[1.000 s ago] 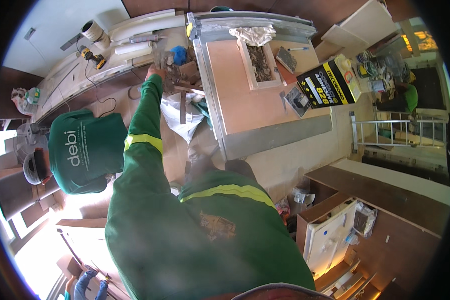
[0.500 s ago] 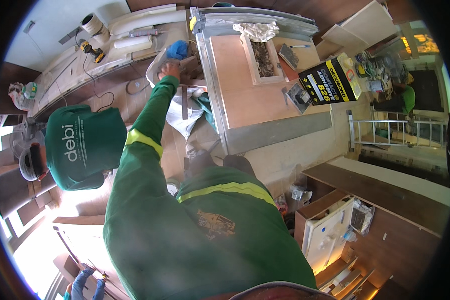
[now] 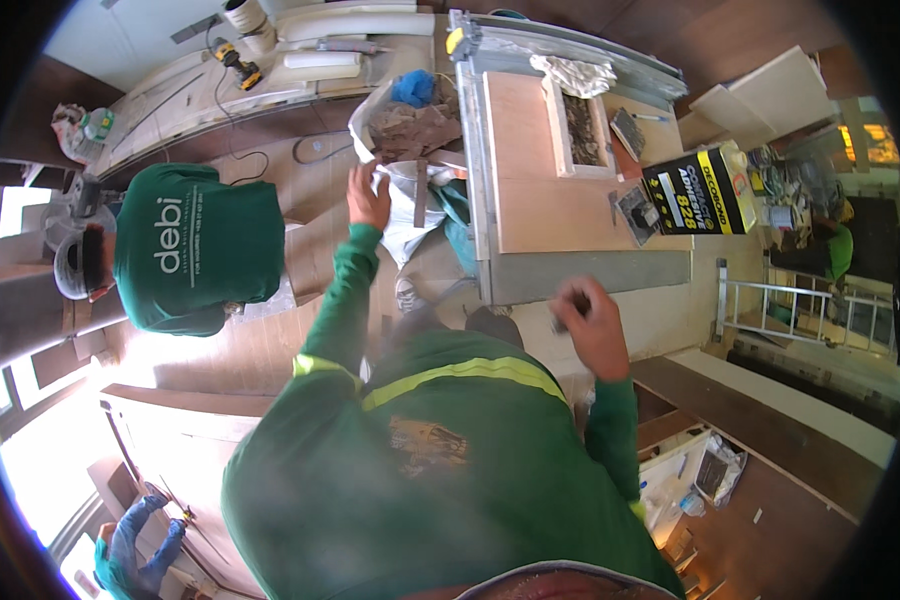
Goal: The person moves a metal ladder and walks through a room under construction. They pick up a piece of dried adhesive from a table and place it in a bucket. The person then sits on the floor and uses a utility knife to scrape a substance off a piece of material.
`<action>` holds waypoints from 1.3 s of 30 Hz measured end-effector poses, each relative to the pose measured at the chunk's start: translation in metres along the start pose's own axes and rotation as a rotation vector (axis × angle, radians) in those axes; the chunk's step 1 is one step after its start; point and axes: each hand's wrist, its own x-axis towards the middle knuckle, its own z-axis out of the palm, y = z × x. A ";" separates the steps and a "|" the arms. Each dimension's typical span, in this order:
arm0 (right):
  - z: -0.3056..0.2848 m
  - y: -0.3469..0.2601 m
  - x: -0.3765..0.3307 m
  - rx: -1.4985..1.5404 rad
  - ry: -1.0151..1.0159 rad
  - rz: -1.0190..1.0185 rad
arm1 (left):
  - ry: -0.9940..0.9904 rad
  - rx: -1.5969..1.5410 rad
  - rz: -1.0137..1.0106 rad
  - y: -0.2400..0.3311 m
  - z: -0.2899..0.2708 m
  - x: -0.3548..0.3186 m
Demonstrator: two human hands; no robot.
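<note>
White sack (image 3: 402,240) (brown scraps (image 3: 415,135) inside)

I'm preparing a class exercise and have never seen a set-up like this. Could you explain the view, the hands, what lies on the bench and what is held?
There is no machine: these are a person's bare hands, seen from above by a wide fisheye camera on their head, so straight edges bend.

The left hand, fingers spread, is near an open white sack of brown scraps; nothing shows in its grasp. The right hand is curled in front of the grey-edged bench; whether it holds something is unclear.

On the bench lie a flat, pale brown board, a rectangular wooden frame and a crumpled white cloth.
</note>
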 end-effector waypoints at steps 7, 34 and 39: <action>0.166 -0.050 0.240 -0.196 -0.039 -0.488 | -0.067 -0.054 -0.334 -0.023 -0.078 -0.182; 0.066 0.141 -0.048 0.325 -0.067 0.139 | -0.848 -0.457 -1.260 -0.166 -0.077 -0.258; 0.036 0.151 -0.094 0.820 -0.155 0.358 | -1.218 -0.553 -1.068 -0.075 -0.043 -0.199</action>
